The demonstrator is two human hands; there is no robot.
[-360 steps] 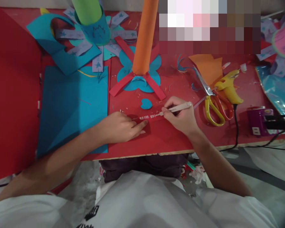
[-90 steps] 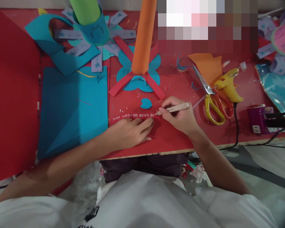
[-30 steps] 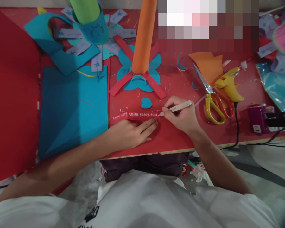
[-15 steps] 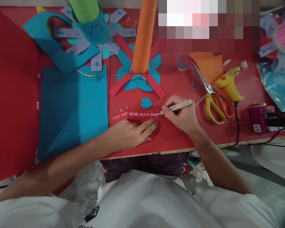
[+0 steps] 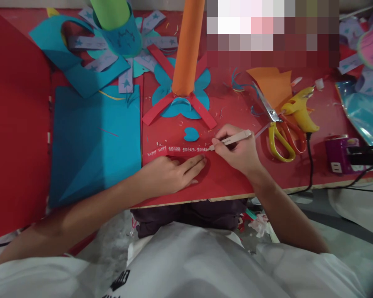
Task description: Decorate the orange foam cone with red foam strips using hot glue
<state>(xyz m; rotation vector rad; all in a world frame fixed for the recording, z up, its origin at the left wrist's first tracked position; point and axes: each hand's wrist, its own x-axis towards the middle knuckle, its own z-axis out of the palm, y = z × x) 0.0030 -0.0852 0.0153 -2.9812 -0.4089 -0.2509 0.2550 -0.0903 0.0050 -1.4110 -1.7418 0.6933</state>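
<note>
A white marker pen (image 5: 231, 140) is pinched in my right hand (image 5: 236, 151), its tip touching the red surface at the right end of a line of white handwriting (image 5: 174, 150). Below that line my left hand (image 5: 177, 174) lies flat, palm down, with its fingers stretched toward the pen tip. It holds nothing. Just above the writing is a small blue heart-shaped paper piece (image 5: 191, 134). Behind it an orange paper tube (image 5: 188, 49) stands on a blue scalloped paper base (image 5: 180, 109) with red paper strips (image 5: 158, 109) around its foot.
Scissors (image 5: 278, 124) with yellow and orange handles and a yellow glue gun (image 5: 301, 109) with a black cord lie right. A purple box (image 5: 338, 154) sits near the right edge. Blue sheets (image 5: 96, 145) lie left, beside an upright red panel (image 5: 15, 124). A green-and-blue tube (image 5: 121, 37) stands behind.
The pen tip has shifted very slightly to the right along the handwriting. My left hand and the things around stay where they were.
</note>
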